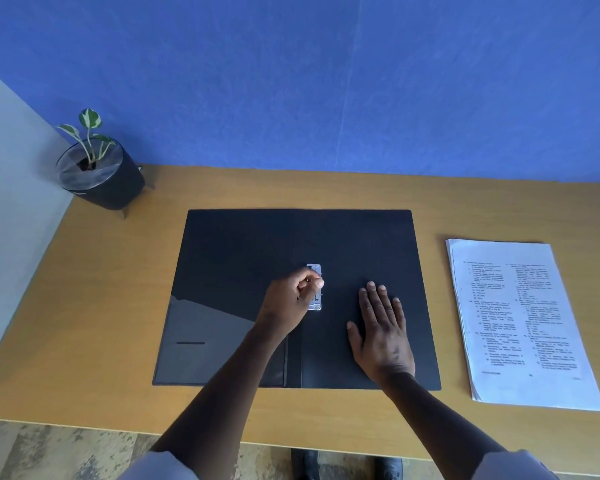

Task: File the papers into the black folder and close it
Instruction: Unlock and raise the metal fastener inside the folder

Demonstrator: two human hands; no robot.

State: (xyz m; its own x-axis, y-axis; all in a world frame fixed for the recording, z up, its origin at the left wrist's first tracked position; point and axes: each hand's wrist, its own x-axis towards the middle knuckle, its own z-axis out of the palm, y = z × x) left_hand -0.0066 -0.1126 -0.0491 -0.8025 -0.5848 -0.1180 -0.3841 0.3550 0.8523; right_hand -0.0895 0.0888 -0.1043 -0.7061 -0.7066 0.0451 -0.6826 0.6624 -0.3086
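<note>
The black folder (243, 244) lies open and flat in the middle of the wooden desk. A small metal clip (315, 270) sits near its spine. My left hand (291, 301) has its fingers curled over the clip and pinches its lever. My right hand (383, 327) lies flat, fingers straight, pressing on the folder's right half. A stack of printed papers (520, 320) rests on the desk to the right of the folder, apart from both hands.
A small potted plant (97, 171) in a black pot stands at the desk's back left corner. A blue wall runs behind the desk (101, 306). The desk's front edge is close to me, with floor and shoes below.
</note>
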